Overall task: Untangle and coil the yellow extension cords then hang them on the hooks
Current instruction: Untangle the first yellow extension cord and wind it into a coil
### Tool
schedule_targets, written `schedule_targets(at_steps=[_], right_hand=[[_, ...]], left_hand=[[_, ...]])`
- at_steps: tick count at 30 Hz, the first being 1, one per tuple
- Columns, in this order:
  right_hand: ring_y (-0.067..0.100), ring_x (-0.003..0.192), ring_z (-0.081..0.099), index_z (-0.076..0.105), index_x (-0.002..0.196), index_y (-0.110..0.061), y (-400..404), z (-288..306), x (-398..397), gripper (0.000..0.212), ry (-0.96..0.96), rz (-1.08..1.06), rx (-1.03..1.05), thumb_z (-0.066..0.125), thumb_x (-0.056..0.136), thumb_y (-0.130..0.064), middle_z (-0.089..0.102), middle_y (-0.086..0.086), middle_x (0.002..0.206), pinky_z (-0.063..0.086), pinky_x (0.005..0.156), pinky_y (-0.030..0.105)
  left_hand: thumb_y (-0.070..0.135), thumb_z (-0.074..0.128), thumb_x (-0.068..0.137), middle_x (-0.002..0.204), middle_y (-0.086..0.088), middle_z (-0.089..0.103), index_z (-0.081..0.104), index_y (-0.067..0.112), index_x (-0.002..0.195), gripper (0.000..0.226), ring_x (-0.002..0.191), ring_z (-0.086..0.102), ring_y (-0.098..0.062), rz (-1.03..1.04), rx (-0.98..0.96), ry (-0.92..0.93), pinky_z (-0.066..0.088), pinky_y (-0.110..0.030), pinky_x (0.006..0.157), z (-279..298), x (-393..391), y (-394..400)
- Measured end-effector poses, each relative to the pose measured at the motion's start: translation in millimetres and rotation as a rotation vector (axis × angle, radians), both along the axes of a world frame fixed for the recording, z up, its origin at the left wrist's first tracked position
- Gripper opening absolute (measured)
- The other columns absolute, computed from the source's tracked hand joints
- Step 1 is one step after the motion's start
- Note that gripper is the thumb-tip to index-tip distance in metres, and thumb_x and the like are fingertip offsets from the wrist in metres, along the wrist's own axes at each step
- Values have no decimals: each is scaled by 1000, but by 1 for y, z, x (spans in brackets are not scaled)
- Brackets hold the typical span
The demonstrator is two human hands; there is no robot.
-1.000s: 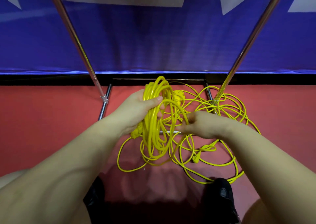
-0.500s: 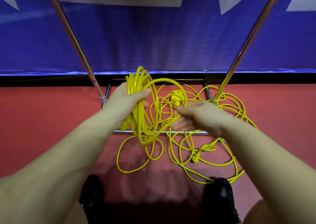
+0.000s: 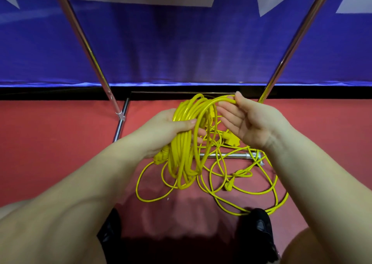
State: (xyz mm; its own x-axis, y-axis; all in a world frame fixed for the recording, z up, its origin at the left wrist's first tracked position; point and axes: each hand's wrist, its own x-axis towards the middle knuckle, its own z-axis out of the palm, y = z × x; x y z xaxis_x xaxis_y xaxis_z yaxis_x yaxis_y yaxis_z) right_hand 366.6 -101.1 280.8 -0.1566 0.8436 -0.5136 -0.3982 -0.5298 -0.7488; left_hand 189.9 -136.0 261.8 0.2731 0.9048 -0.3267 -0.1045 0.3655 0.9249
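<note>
My left hand (image 3: 167, 131) grips a coil of yellow extension cord (image 3: 182, 143) with several loops hanging below it over the red floor. My right hand (image 3: 248, 120), palm up, pinches one loop of the same cord (image 3: 223, 98) between thumb and forefinger just right of the coil's top. More yellow cord (image 3: 241, 187) lies tangled on the floor under and right of my hands, with a plug (image 3: 229, 186) among the strands. No hooks are in view.
A chrome rack stands ahead: a left pole (image 3: 84, 42), a right pole (image 3: 298, 40) and a base bar (image 3: 229, 155) on the floor under the tangle. A blue banner hangs behind. My black shoes (image 3: 259, 227) stand on the red floor near the cords.
My right hand rose from the tangle, turned palm up and carried a cord loop up beside the coil's top. My left hand with the coil shifted slightly right.
</note>
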Motion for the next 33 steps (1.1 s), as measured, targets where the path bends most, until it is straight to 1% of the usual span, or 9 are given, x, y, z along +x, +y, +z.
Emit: schedule_targets(at_steps=[5,14,16,18,20,22,25,29,33], right_hand=[[9,52,68,57,87,-18,1,-3,1,19,65,-94,-91,46,97,-29,71,1,58,55,52,21],[11,56,70,57,91,-16,7,-8,5,26,162,-121,-125,41,98,-34,72,1,63,56,55,26],[10,64,71,58,92,-17,5,-7,2,40,12,35,-36,37,95,-50,74,-1,72,55,66,29],[10,73,70,62,90,-18,-6,-9,-7,45,-314,280,113,41,89,-58,74,-2,80,51,74,28],[10,66,64,64,85,-13,-22,-17,-18,33,-631,557,335,59,85,-46,69,0,77,47,68,24],[9,58,50,60,81,-11,-32,-27,-25,19,-773,719,510,69,82,-28,58,2,68,39,58,21],[3,47,37,48,73,-18,-32,-35,-25,23,-916,790,632,69,83,-23,42,-9,58,31,50,15],[13,65,44,48,75,-22,-29,-40,-15,20,-1214,956,641,65,85,-28,42,-9,64,31,53,19],[11,62,51,51,93,-21,-24,-35,-9,19,-1200,729,658,68,83,-23,53,-10,70,36,59,25]], left_hand=[[4,48,92,59,-5,66,57,8,89,11,51,65,-15,20,-76,-71,55,-28,46,7,5,-1],[2,50,90,58,0,67,60,9,83,14,50,64,-10,63,-34,-119,55,-25,48,13,11,2],[2,51,89,58,0,67,60,8,83,13,50,64,-10,121,-24,-113,56,-25,49,11,10,3],[2,51,90,58,-1,67,61,7,82,13,51,64,-11,190,-10,-115,55,-26,51,8,7,7],[2,52,90,59,0,68,61,7,83,12,52,64,-11,260,1,-102,55,-27,53,6,3,11],[3,52,90,58,0,68,60,6,84,10,52,65,-9,324,0,-78,56,-28,52,4,0,14],[4,53,90,57,1,68,60,6,84,10,52,66,-8,400,-6,-76,55,-27,51,4,-1,16],[7,53,91,57,1,68,62,5,84,12,52,66,-8,520,-52,-125,56,-24,51,5,-15,24],[9,52,93,56,3,68,60,7,86,11,52,66,-7,622,-27,-130,56,-23,52,5,-30,31]])
